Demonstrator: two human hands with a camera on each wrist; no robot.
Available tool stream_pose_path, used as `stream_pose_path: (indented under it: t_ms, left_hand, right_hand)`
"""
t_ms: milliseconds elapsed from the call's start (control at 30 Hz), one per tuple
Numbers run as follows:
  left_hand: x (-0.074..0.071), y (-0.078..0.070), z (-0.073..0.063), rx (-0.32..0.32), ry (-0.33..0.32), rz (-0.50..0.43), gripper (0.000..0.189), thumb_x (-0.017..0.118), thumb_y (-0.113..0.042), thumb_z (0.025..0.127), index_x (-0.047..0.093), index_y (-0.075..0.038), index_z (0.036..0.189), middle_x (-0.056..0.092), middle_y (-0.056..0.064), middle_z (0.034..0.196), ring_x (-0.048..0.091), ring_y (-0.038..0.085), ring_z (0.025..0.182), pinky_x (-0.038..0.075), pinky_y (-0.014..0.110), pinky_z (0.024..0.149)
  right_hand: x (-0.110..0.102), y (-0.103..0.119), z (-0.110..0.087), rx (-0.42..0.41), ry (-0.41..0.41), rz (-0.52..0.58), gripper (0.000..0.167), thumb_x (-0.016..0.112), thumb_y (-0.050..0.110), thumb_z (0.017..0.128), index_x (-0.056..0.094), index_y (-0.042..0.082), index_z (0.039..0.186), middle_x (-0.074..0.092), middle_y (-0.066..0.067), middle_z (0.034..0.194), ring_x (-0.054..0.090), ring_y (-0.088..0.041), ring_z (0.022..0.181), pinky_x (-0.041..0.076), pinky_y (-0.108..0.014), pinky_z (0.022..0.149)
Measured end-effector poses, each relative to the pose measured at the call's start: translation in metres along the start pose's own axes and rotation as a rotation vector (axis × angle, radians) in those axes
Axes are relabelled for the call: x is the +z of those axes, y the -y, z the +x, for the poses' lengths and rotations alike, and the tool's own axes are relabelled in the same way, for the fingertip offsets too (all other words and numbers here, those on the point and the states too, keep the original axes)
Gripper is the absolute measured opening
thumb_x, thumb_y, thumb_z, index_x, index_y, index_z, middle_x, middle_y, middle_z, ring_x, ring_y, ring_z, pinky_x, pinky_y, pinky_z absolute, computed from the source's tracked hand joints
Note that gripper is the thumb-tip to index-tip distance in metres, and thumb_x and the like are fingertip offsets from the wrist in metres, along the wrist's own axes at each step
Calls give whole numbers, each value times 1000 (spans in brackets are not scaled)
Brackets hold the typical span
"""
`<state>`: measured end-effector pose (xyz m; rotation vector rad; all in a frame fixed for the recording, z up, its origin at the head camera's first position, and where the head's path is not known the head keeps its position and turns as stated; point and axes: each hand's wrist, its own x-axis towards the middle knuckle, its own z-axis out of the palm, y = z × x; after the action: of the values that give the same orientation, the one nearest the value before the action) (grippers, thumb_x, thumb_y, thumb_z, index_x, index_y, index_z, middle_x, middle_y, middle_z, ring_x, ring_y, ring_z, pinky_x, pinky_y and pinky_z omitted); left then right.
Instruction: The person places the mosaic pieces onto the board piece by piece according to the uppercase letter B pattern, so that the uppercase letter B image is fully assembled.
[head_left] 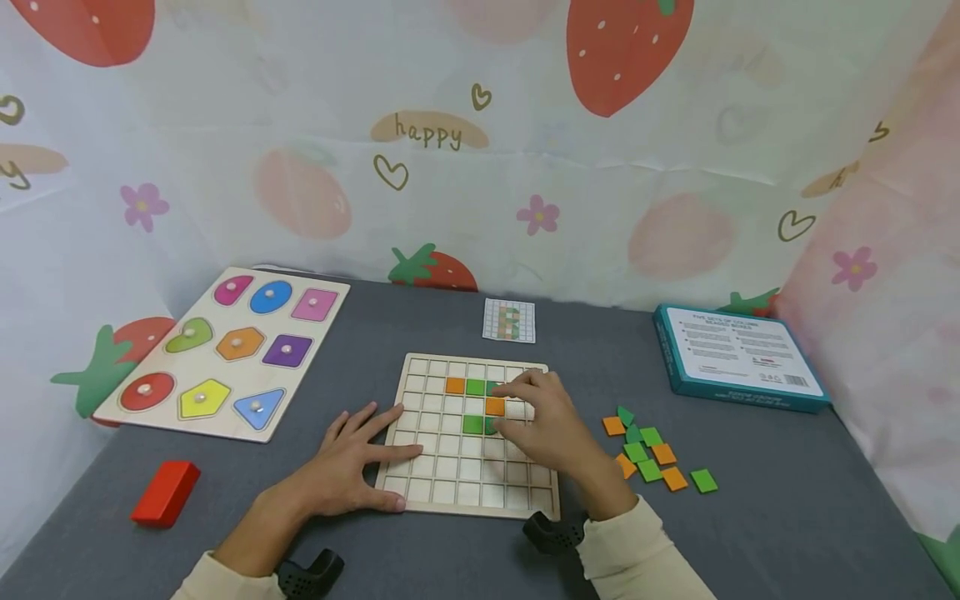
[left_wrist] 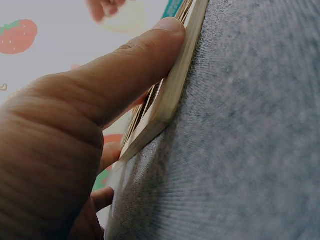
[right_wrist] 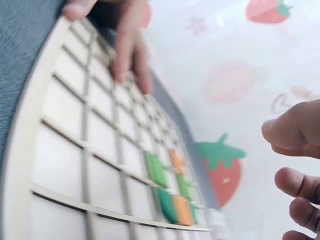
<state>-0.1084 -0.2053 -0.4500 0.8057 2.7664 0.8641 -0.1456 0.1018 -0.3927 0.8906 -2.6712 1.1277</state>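
Note:
A wooden grid board (head_left: pixel 450 467) lies on the grey table, with orange tiles (head_left: pixel 454 385) and green tiles (head_left: pixel 472 425) in several of its squares. My left hand (head_left: pixel 341 471) rests spread along the board's left side; its thumb (left_wrist: pixel 145 55) presses the edge in the left wrist view. Over the upper right squares hovers my right hand (head_left: pixel 543 421), partly covering darker green pieces. In the right wrist view, thumb and fingers (right_wrist: pixel 290 182) of that hand stand apart, with no tile seen between them. A small pattern card (head_left: pixel 509 321) lies behind the board.
Loose orange and green tiles (head_left: pixel 648 471) lie scattered right of the board. Farther back is a teal box (head_left: pixel 742 358). On the left are a shape puzzle board (head_left: pixel 225 354) and a red block (head_left: pixel 166 493). A strawberry-print curtain (head_left: pixel 450 208) hangs behind the table.

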Motion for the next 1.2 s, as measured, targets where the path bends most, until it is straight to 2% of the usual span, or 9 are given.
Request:
stream_pose_path:
  t_ms: [267,367,567,700,833,1033,1200]
  left_hand:
    - [0,2,-1,13,-8,4,70,72,-63,74,61,-28,134,25,11,156,9,45,141,-1,65,104]
    - [0,2,-1,17,-9,10,69,72,-63,75,61,-28,134,25,11,156,9,45,141,-1,65,104]
    - [1,1,-1,14,-6,7,70,72,-62,75,61,-28,134,25,11,156,9,45,141,-1,64,105]
    - [1,2,-1,10,-5,10,70,72,-63,75,61,-28,134,25,11,156,9,45,141,-1,64,105]
    - [1,2,-1,5,1,10,70,71,-64,75,61,-28,134,24,10,156,8,45,141,-1,64,104]
    - [0,2,-1,2,-1,0,70,72,-64,75,61,-28,134,24,10,156,9,44,141,-2,64,105]
    - [-1,1,-1,4,-3,1,71,72,-63,74,61,-28,134,24,10,156,9,44,141,-1,64,105]
  right_hand:
    - [-41,11,-16,-51,-36,-33,35,76,10,83,69,11,118,55,0,112,44,-20,100,43,-46,77]
    - [-56,10,-24,-69,-50,-54,37,77,9,83,69,12,119,55,0,113,44,-20,100,44,-44,73]
    - [-85,-1,-47,-106,-71,-102,41,78,10,82,67,13,122,55,1,118,43,-17,103,42,-38,70]
    - [-102,-11,-60,-118,-84,-102,43,79,7,81,67,14,122,54,3,119,43,-15,106,42,-36,75]
    - [-116,-20,-73,-94,-83,-90,45,78,5,81,66,14,123,53,3,120,44,-15,109,42,-33,80]
    - [-131,-34,-89,-2,-57,-93,46,76,5,84,64,18,126,52,5,124,42,-12,113,41,-40,82]
    - [-138,-50,-100,14,-48,-101,46,74,6,85,63,20,128,53,4,123,43,-10,110,37,-31,80]
